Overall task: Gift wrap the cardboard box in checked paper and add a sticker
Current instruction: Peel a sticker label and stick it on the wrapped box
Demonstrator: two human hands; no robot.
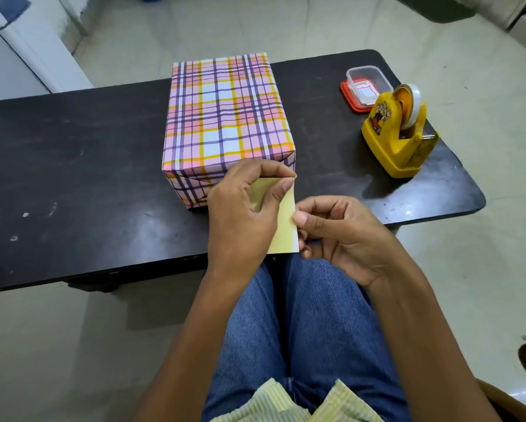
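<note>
The box [225, 117], fully wrapped in checked paper, stands on the dark worktop [88, 166], its near end just behind the hands. The left hand [243, 214] pinches the upper corner of a pale yellow sheet [284, 229] between thumb and forefinger. The right hand [340, 233] has a narrow grip too, nipping the sheet's right edge. A yellow tape dispenser [398, 138] and a clear tub [366, 85] sit on the right of the worktop.

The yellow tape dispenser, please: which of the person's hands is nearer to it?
Right. The right hand is toward the viewer and left of the tape dispenser; the left hand is farther left, before the wrapped box. Both pinch the yellow sheet.
</note>
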